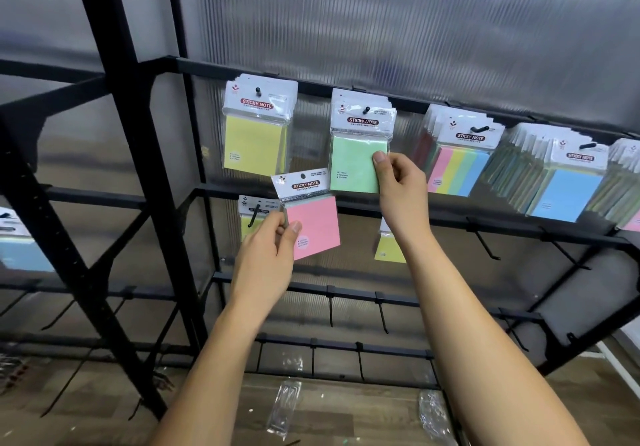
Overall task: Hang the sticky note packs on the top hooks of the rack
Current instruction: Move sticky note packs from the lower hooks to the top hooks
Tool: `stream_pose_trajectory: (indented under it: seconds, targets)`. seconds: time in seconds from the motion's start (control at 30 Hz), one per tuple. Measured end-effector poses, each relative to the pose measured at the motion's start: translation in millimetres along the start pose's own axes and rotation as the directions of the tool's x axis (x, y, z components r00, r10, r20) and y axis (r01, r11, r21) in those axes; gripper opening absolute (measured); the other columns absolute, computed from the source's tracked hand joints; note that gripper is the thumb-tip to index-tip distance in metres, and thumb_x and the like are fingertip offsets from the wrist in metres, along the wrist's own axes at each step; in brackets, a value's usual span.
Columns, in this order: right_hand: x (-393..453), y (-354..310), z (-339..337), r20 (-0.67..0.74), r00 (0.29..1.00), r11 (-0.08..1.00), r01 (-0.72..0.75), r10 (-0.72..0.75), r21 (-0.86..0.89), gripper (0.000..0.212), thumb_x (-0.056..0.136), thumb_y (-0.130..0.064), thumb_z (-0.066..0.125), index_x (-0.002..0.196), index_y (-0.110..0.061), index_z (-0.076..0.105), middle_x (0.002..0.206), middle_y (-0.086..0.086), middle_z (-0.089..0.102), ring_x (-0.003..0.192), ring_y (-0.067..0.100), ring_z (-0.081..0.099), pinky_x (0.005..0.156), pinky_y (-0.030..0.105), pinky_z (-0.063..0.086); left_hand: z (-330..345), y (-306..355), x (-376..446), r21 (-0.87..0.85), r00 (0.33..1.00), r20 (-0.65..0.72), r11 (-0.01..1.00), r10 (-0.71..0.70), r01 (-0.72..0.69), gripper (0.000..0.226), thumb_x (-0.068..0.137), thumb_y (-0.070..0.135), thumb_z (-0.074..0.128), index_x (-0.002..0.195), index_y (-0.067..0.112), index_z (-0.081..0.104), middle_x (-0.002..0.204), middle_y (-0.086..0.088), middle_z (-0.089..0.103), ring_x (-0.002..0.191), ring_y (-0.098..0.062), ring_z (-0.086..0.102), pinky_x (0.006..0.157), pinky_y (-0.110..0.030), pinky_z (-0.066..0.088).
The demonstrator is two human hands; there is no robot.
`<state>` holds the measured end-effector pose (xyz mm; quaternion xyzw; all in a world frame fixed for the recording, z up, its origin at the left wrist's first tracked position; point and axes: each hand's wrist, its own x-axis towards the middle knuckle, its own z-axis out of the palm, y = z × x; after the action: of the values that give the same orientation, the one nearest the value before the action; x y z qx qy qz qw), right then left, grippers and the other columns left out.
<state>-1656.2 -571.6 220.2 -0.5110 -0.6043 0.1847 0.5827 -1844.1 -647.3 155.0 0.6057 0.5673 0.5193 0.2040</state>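
Note:
My left hand (268,255) pinches a pink sticky note pack (313,224) by its lower left corner, holding it off any hook, below the top row. My right hand (398,182) pinches the right edge of a green pack (353,165) that hangs on a top hook (366,110). On the top hook to the left (258,92) hang yellow packs (254,144). To the right, multicolour packs (460,172) and blue packs (564,193) hang on further top hooks of the black rack (311,82).
On the second row a yellow pack (251,219) hangs behind my left hand and another yellow pack (389,248) hangs behind my right wrist. Bare black hooks (486,245) stick out lower down. Clear plastic wrappers (285,407) lie on the wooden floor. A thick black post (121,141) stands at left.

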Motion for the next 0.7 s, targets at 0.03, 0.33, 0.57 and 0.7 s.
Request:
stream_pose_trajectory:
  seconds: [0.03,0.33,0.57,0.7]
  targets:
    - [0.7,1.6,0.1,0.002,1.000,1.000,-0.004,0.004,0.002,0.038,0.102,-0.035,0.054,0.068,-0.021,0.044,0.058,-0.013,0.034,0.057,0.005,0.029,0.054,0.023,0.024,0.4,-1.9,-1.2,0.003,1.000,0.002,1.000,-0.001,0.001,0.017,0.102,0.030,0.049,0.095,0.017,0.057,0.083,0.003,0.062,0.075,-0.016,0.053,0.069,-0.039,0.048]
    - [-10.2,21.6,-9.1,0.100,0.984,0.989,-0.141,0.145,-0.052,0.036,0.098,-0.038,0.059,0.081,-0.007,0.065,0.071,-0.005,0.066,0.066,0.004,0.053,0.064,0.016,0.043,14.0,-10.6,-18.7,0.012,1.000,0.027,1.000,-0.007,0.006,0.023,0.100,0.027,0.053,0.082,0.012,0.051,0.063,0.011,0.044,0.061,-0.009,0.040,0.061,-0.036,0.036]
    - [-52.9,57.4,-41.0,0.215,0.939,0.961,-0.250,0.270,-0.116,0.033,0.100,-0.028,0.056,0.074,-0.012,0.068,0.079,0.004,0.074,0.055,0.005,0.045,0.053,0.019,0.035,40.5,-3.3,-24.2,0.002,0.994,0.104,1.000,0.020,-0.020,0.022,0.101,0.028,0.052,0.081,0.021,0.048,0.065,0.013,0.047,0.061,-0.005,0.041,0.059,-0.033,0.035]
    - [-77.8,70.0,-68.5,0.229,0.926,0.954,-0.293,0.300,-0.062,0.038,0.103,-0.036,0.050,0.081,-0.012,0.069,0.077,-0.002,0.072,0.053,-0.003,0.050,0.058,0.020,0.034,67.4,8.1,-25.9,-0.011,0.984,0.169,0.998,0.064,-0.063,0.020,0.101,0.028,0.052,0.082,0.021,0.049,0.066,0.012,0.048,0.062,-0.007,0.042,0.059,-0.034,0.036]
